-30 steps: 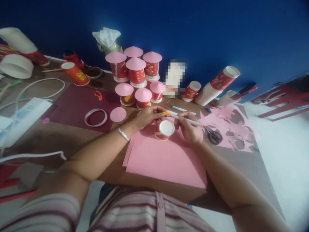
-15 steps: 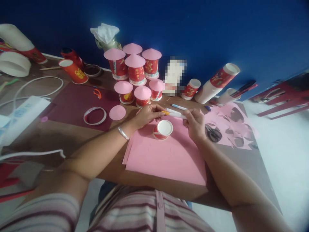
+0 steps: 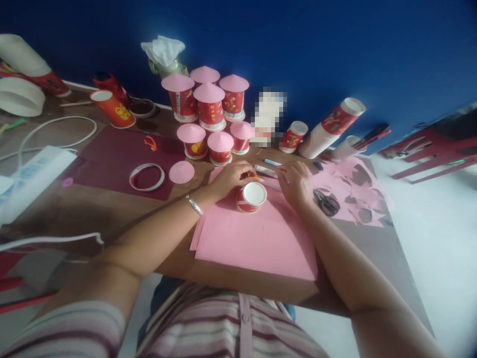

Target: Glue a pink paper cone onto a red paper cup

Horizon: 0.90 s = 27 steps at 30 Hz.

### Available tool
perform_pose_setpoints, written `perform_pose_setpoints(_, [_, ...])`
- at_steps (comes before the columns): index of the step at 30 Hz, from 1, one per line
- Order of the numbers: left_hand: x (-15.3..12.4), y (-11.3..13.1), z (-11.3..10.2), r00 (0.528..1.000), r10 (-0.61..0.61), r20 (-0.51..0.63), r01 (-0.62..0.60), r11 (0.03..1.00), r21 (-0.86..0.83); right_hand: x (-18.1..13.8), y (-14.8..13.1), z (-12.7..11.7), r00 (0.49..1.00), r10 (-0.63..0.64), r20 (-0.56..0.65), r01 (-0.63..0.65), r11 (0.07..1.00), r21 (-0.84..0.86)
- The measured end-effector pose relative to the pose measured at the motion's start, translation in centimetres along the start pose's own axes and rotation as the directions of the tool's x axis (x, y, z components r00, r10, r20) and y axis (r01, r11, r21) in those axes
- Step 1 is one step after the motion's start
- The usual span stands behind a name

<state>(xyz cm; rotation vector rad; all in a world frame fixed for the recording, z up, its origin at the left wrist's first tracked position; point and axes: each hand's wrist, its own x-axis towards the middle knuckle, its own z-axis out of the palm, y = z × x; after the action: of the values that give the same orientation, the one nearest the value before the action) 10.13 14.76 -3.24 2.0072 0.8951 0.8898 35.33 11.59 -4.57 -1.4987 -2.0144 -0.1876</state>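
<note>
My left hand (image 3: 235, 178), with a silver bracelet on the wrist, is closed at the orange end of a slim white marker (image 3: 260, 179). The marker's pale body slants toward my right hand (image 3: 297, 185), which is closed around its other end; its fingertips are partly hidden. Just below the marker stands a small red paper cup (image 3: 249, 205), its white round face up. Under the cup lies a stack of pink paper sheets (image 3: 257, 243). A white tube-like pen (image 3: 266, 171) and a blue-and-white pen (image 3: 273, 162) lie behind, close to my right fingers.
Several red cups with pink cone tops (image 3: 209, 94) stand at the back. A pink paper disc (image 3: 181, 172) and a white ring (image 3: 146, 177) lie left. Scissors (image 3: 327, 203) and pink offcuts (image 3: 359, 191) lie right. A power strip (image 3: 39, 181) sits far left.
Both hands have come down a little with the marker, which now sits lower, just behind the cup. My right hand has turned so that its back faces up.
</note>
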Motion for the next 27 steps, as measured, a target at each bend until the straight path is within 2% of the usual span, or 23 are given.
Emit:
perform_pose_setpoints(4, [0.1, -0.9, 0.0, 0.998, 0.052, -0.020, -0.050, 0.996, 0.076, 0.1, 1.1, 0.0, 0.998, 0.070, -0.007, -0.070, 0.983, -0.168])
perform_pose_setpoints(7, [0.1, -1.3, 0.2, 0.997, 0.078, 0.020, -0.079, 0.992, 0.098, 0.2, 1.9, 0.2, 0.990, 0.137, 0.039, -0.125, 0.968, -0.218])
perform_pose_setpoints(10, [0.2, -1.3, 0.4, 0.993, 0.097, 0.061, -0.106, 0.982, 0.156, 0.3, 2.5, 0.5, 0.981, 0.168, 0.094, -0.146, 0.967, -0.209])
perform_pose_setpoints(13, [0.4, -1.3, 0.6, 0.995, 0.082, 0.054, -0.092, 0.968, 0.232, 0.4, 3.1, 0.7, 0.977, 0.188, 0.099, -0.168, 0.969, -0.183])
perform_pose_setpoints(15, [0.6, -1.4, 0.7, 0.997, 0.075, 0.036, -0.082, 0.964, 0.254, 0.6, 3.3, 0.7, 0.975, 0.208, 0.080, -0.194, 0.969, -0.154])
perform_pose_setpoints(18, [0.7, -1.7, 0.7, 0.994, 0.105, -0.007, -0.101, 0.971, 0.216, 0.8, 3.2, 0.2, 0.971, 0.240, -0.021, -0.241, 0.969, -0.061])
perform_pose_setpoints(20, [0.6, -1.8, 0.7, 0.992, 0.109, -0.068, -0.098, 0.984, 0.152, 0.8, 2.7, -0.2, 0.975, 0.205, -0.083, -0.202, 0.978, 0.044])
perform_pose_setpoints(23, [0.2, -1.1, 0.4, 0.989, 0.023, -0.147, -0.022, 1.000, 0.007, 0.5, 1.3, -0.8, 0.997, 0.064, -0.046, -0.055, 0.982, 0.180])
perform_pose_setpoints(25, [0.0, -0.4, 0.1, 0.990, 0.001, -0.144, -0.011, 0.997, -0.070, 0.2, 0.2, -1.1, 1.000, -0.014, 0.012, 0.010, 0.970, 0.242])
perform_pose_setpoints(27, [-0.2, 0.2, -0.3, 0.995, 0.004, -0.095, -0.009, 0.999, -0.054, 0.1, -0.6, -1.3, 0.998, -0.034, 0.057, 0.015, 0.950, 0.313])
